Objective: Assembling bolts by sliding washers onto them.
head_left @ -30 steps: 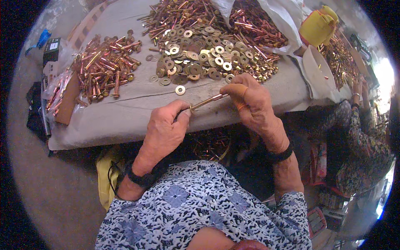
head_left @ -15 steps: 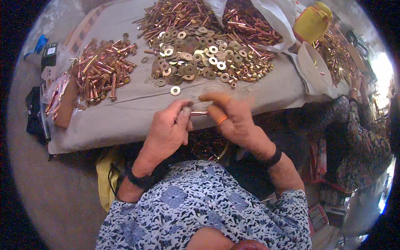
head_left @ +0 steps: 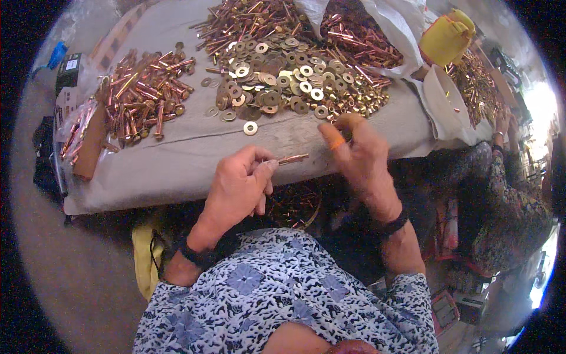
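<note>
My left hand point(head_left: 236, 180) is closed, thumb against fingers, round a slim copper-coloured bolt point(head_left: 293, 159) whose end points right, over the table's front edge. My right hand point(head_left: 362, 156), with orange coverings on some fingers, reaches to the near edge of a heap of small brass-coloured nuts point(head_left: 368, 101). Its thumb and forefinger are apart, and no held thing shows between them. Left of the nuts lies a broad heap of flat washers point(head_left: 271, 82). One loose washer point(head_left: 250, 128) sits in front of it.
A pile of bolts point(head_left: 147, 97) lies on the cloth-covered table point(head_left: 177, 177) at left, beside a cardboard piece point(head_left: 90, 141). More bolts point(head_left: 250, 23) and an opened white sack point(head_left: 407, 35) are at the back. A yellow bag point(head_left: 448, 36) and another person's arm point(head_left: 500, 138) are at right.
My right hand has left the bolt's end and moved right and away from me to the nuts. My left hand still holds the bolt, now showing more of its length.
</note>
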`<control>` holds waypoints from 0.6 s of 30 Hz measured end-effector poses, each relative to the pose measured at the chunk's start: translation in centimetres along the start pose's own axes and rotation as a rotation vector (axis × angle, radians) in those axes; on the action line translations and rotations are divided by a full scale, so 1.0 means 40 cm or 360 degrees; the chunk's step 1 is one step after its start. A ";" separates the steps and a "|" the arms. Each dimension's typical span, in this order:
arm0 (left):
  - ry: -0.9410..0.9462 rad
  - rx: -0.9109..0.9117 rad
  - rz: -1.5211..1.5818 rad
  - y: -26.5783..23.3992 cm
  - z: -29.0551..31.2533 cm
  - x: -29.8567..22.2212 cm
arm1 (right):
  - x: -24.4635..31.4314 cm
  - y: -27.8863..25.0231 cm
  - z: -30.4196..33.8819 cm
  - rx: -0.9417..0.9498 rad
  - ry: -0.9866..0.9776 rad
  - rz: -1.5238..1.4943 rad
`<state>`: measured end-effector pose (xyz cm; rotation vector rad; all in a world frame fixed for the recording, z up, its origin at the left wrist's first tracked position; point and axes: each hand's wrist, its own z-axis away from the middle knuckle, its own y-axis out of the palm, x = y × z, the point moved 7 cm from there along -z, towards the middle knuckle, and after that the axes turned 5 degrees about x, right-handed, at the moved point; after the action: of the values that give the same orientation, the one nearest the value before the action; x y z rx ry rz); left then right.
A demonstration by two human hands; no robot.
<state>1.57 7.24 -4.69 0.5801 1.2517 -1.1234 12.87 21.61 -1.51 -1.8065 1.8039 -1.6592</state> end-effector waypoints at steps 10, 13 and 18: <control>-0.0061 0.0027 0.0234 -0.006 -0.002 0.004 | -0.022 0.016 -0.015 0.0076 -0.0086 -0.0392; -0.0056 0.0038 0.0297 -0.005 -0.006 0.019 | 0.003 0.051 0.004 0.0360 -0.0002 -0.0785; -0.0041 0.0040 0.0272 0.001 -0.004 0.016 | 0.022 0.080 0.023 0.0405 0.0026 -0.1149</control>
<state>1.49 7.17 -5.34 0.6766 1.1448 -1.0015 11.19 19.44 -3.63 -2.4741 0.9030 -1.9847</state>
